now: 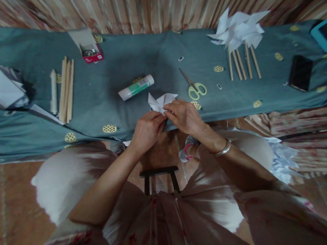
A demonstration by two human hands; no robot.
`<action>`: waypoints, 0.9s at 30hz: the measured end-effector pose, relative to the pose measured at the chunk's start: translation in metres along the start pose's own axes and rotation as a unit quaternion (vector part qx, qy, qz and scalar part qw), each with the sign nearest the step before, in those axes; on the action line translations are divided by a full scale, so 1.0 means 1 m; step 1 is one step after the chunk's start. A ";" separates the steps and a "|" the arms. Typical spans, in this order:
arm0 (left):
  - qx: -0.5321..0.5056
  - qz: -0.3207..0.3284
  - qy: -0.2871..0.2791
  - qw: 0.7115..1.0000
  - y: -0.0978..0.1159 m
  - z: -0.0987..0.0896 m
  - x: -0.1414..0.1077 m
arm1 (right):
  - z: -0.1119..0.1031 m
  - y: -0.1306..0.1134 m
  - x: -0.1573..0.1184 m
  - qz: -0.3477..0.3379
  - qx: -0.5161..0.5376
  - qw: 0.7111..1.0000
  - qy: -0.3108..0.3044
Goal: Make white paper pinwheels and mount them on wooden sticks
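Near the front edge of the cloth-covered table, both hands pinch a white paper pinwheel [162, 101] with pointed folded blades. My left hand [149, 130] is closed on its lower left part, and my right hand [184, 115] grips it from the right with thumb and fingers. The fingers hide the pinwheel's lower part and middle. Just behind it lies a glue stick [137, 87] with a green label. To the right of my right hand rest scissors [194, 87] with pale green handles, blades pointing away.
Left on the table [95, 101] are wooden sticks [67, 92], a white candle-like stick [54, 92], paper sheets [1, 87] and an open red box [92, 54] of small metal pieces. Finished pinwheels [239, 29] on sticks, a dark phone [301, 73] and a blue-framed device [325, 34] lie right.
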State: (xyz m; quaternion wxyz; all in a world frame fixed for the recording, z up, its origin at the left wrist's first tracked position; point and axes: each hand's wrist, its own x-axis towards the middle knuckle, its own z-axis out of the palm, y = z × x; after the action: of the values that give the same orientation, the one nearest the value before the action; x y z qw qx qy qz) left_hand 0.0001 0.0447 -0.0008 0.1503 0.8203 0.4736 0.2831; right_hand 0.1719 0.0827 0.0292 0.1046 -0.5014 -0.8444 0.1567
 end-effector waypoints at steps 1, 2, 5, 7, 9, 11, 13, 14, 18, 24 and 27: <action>-0.002 0.000 -0.001 1.000 0.000 0.000 0.000 | -0.001 -0.001 0.000 -0.002 -0.001 1.000 -0.007; -0.004 -0.001 -0.001 1.000 0.000 0.001 0.000 | -0.002 -0.001 0.000 -0.004 -0.004 1.000 -0.014; -0.008 0.002 0.003 1.000 -0.001 0.002 0.000 | -0.006 -0.004 0.001 -0.004 -0.024 0.999 -0.036; -0.008 0.003 0.006 1.000 -0.002 0.002 0.000 | -0.008 -0.006 0.001 -0.007 -0.043 0.998 -0.045; -0.007 0.004 0.004 1.000 -0.002 0.002 0.000 | -0.009 -0.009 0.001 -0.016 -0.062 0.997 -0.053; -0.005 0.003 -0.002 1.000 -0.001 0.001 0.000 | -0.010 -0.013 0.000 -0.024 -0.085 0.995 -0.056; -0.004 -0.001 -0.008 1.000 -0.001 -0.001 0.000 | -0.011 -0.017 -0.001 -0.025 -0.107 0.992 -0.063; -0.006 -0.003 -0.009 1.000 -0.001 -0.001 0.000 | -0.012 -0.018 -0.001 -0.023 -0.115 0.991 -0.070; -0.014 -0.005 -0.010 1.000 0.000 -0.002 0.000 | -0.015 -0.022 -0.002 -0.016 -0.115 0.988 -0.104; -0.013 -0.006 -0.009 1.000 -0.001 -0.002 0.000 | -0.021 -0.025 -0.002 0.030 -0.109 0.982 -0.154; -0.016 -0.015 -0.017 1.000 -0.001 -0.002 0.001 | -0.022 -0.026 -0.001 0.042 -0.102 0.979 -0.171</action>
State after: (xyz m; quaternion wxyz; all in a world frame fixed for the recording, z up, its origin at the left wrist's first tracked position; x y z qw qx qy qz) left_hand -0.0020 0.0460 0.0006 0.1758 0.8154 0.4783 0.2747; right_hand 0.1587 0.0742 0.0594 -0.1000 -0.5103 -0.8395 0.1575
